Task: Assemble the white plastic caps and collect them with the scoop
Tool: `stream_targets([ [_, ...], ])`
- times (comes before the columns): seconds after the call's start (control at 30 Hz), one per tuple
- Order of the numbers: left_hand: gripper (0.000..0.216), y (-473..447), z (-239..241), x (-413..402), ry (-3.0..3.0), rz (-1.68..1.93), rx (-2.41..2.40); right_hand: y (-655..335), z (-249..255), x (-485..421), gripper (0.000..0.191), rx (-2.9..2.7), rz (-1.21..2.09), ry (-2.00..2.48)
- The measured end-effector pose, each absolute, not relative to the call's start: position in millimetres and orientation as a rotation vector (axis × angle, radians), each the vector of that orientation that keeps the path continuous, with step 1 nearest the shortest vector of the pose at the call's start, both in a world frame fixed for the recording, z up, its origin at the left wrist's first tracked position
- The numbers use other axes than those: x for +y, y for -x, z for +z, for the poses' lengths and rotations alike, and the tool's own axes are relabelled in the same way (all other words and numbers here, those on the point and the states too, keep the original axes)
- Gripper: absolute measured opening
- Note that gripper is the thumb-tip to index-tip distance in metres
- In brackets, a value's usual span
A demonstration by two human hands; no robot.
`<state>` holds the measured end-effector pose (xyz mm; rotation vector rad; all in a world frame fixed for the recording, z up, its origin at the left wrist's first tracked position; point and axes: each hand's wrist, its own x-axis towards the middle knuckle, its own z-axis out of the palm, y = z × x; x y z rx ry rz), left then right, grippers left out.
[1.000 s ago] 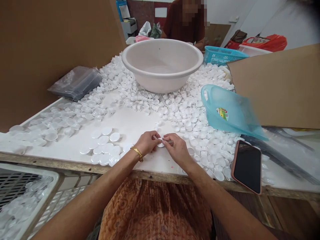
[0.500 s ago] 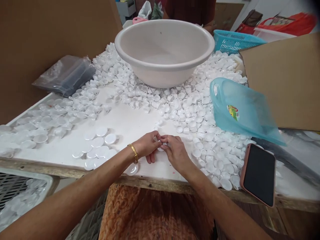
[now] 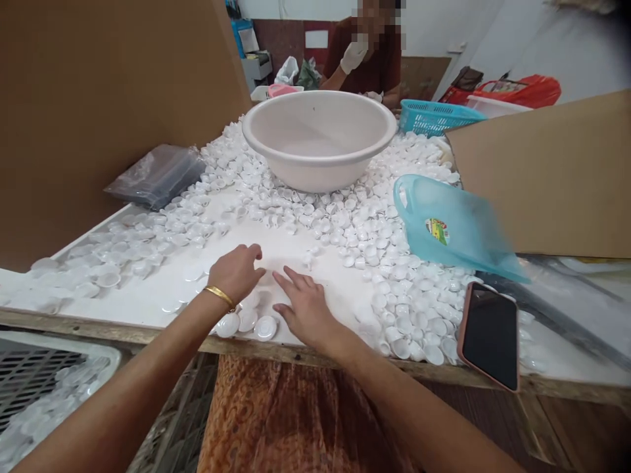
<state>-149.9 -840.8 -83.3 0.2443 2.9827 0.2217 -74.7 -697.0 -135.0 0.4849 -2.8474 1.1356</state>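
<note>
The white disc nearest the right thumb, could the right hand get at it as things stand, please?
Probably yes: the right hand is spread and seems empty, and nothing visible stands between it and the white disc.

Glossy white round plastic discs are lying in a loose cluster near the table's wooden front edge. The rightmost is resting flat, showing a ring inside its rim. Others are spreading leftward, some perhaps overlapping, partly hiding behind the left forearm.

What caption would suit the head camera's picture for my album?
Left hand and right hand, slightly apart, at a white table strewn with small white pieces, a large pale basin beyond.
</note>
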Motion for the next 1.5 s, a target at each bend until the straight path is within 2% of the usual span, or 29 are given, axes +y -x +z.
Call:
stream_targets([
  [0.17,0.033,143.8,-107.0,-795.8,-0.67,0.276,3.014,74.1,-108.5,-626.7,0.019,-2.827,1.326,-0.242],
  [0.23,0.035,136.6,-119.4,-778.7,-0.806,0.22,3.014,63.1,-99.3,-590.8,0.013,-2.972,1.213,-0.106],
  [0.33,0.03,122.4,-128.2,-769.0,-0.959,0.226,2.966,39.3,-99.4,-562.9,0.009,-3.173,0.938,-0.247],
  [0.47,0.033,105.0,-126.0,-771.3,-1.005,0.396,2.944,21.4,-116.4,-567.4,0.025,-3.173,0.582,-0.4],
  [0.6,0.033,97.1,-123.1,-774.3,-0.923,0.573,2.986,26.2,-122.4,-568.8,0.014,-3.193,0.496,-0.389],
  [0.87,0.032,93.5,-119.8,-789.2,-0.672,0.744,2.871,47.3,-106.7,-577.2,0.012,-2.885,1.11,-0.084],
  [1.1,0.03,93.2,-116.0,-787.9,-0.568,0.902,2.811,81.6,-119.2,-614.9,0.012,-2.843,1.665,0.261],
  [1.37,0.02,106.9,-126.2,-777.0,-0.388,0.991,2.803,98.7,-139.7,-626.1,0.005,-2.579,2.068,0.47],
  [1.5,0.018,116.5,-132.0,-771.9,-0.199,1.099,2.638,101.2,-142.4,-628.8,0.001,-2.469,2.215,0.58],
])
